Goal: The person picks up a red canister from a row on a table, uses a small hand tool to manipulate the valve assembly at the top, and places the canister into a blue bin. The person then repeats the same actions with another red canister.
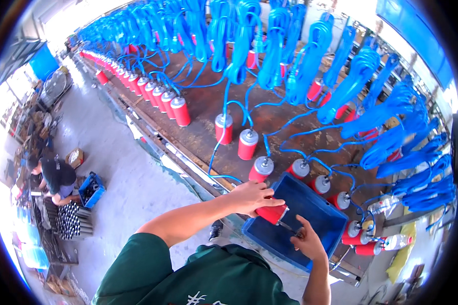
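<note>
My left hand (253,197) is wrapped around a red cylinder (270,212), tilted over the near left part of a blue plastic bin (310,199). From the cylinder's lower right end a thin metal rod (287,226) runs toward my right hand (310,245). The fingers of that hand are curled at the rod's far end, with the index finger raised. What else sits between them is too small to tell. Just beyond my left hand stands another red cylinder (261,170) with a grey metal top and a blue cable.
More red cylinders (180,112) line the long brown table (203,109). Bundled blue cables (310,61) hang along its far side. Plastic bottles (396,242) lie at the right end. On the floor side to the left, a person (58,175) bends by stacked metal tubes (74,221).
</note>
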`<state>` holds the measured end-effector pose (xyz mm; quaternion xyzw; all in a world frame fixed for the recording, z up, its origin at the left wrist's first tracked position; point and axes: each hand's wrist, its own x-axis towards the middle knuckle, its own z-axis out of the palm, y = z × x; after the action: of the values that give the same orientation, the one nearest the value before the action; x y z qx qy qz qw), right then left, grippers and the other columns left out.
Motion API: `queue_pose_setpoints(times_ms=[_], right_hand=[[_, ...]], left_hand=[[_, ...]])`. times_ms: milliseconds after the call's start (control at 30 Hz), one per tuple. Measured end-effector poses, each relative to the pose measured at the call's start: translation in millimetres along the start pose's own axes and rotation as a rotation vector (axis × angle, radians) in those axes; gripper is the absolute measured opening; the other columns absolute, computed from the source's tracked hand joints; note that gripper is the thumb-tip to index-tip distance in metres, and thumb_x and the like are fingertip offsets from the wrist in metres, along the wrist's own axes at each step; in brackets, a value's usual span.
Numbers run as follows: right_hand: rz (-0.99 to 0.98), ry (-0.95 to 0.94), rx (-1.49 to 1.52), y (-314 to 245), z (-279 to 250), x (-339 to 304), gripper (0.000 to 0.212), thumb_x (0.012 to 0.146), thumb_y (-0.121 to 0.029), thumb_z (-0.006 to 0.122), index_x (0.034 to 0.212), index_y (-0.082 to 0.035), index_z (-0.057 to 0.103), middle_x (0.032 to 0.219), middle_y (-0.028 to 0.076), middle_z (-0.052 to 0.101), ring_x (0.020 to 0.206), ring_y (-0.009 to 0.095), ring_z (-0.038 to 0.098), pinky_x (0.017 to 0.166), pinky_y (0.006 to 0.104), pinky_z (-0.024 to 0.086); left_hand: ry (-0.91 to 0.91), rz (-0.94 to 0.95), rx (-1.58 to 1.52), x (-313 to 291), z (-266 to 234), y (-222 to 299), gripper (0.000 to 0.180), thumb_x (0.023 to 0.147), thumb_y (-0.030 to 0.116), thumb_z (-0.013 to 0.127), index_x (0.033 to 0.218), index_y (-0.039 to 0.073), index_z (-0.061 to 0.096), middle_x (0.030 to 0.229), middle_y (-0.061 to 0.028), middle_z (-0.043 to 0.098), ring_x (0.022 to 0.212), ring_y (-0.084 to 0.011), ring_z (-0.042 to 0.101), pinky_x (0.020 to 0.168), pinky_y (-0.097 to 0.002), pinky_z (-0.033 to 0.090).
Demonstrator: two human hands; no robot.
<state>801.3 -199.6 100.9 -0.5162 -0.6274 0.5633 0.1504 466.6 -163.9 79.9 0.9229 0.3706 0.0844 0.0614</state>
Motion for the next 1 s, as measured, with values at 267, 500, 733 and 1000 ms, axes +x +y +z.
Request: queue_pose_setpoints(times_ms=[267, 500, 733, 1000], right_hand=[[-0.319, 0.108, -0.808, -1, 24, 18, 0.027, 0.095, -0.018, 0.069, 0.117, -0.003, 0.073, 0.120, 0.023, 0.072, 0.115, 0.040, 0.067, 0.100, 0.0487, 0.055], [-0.185, -0.132, -0.525, 28, 13, 39, 0.031, 0.108, -0.029, 0.059, 0.109, -0.001, 0.071, 0.111, 0.021, 0.073, 0.106, 0.042, 0.067, 0.097, 0.0478, 0.054], [-0.041, -0.140, -0.631, -18, 18, 44, 0.024, 0.101, -0.020, 0.071, 0.115, -0.002, 0.065, 0.110, 0.020, 0.074, 0.106, 0.041, 0.070, 0.093, 0.0494, 0.055], [-0.054, -0.331, -0.719, 1, 19, 58, 0.030, 0.105, -0.023, 0.066, 0.127, -0.002, 0.066, 0.116, 0.022, 0.075, 0.110, 0.039, 0.072, 0.093, 0.0463, 0.058]], left_hand=[[-0.007, 0.006, 0.013, -4, -5, -2, 0.114, 0.063, 0.034, 0.098, 0.162, 0.037, 0.042, 0.125, -0.0005, 0.062, 0.110, -0.0261, 0.063, 0.094, -0.0425, 0.055], [-0.064, 0.074, 0.059, 13, -11, 2, 0.113, 0.066, 0.037, 0.096, 0.164, 0.038, 0.040, 0.131, -0.0031, 0.061, 0.117, -0.0271, 0.063, 0.098, -0.0446, 0.053], [-0.076, 0.029, 0.093, 8, -15, 8, 0.107, 0.066, 0.035, 0.096, 0.160, 0.034, 0.046, 0.126, -0.0053, 0.062, 0.117, -0.0292, 0.062, 0.101, -0.0475, 0.049], [-0.082, 0.053, 0.105, 12, -19, 11, 0.108, 0.064, 0.035, 0.097, 0.160, 0.035, 0.046, 0.126, -0.0053, 0.060, 0.115, -0.0282, 0.063, 0.099, -0.0467, 0.048]])
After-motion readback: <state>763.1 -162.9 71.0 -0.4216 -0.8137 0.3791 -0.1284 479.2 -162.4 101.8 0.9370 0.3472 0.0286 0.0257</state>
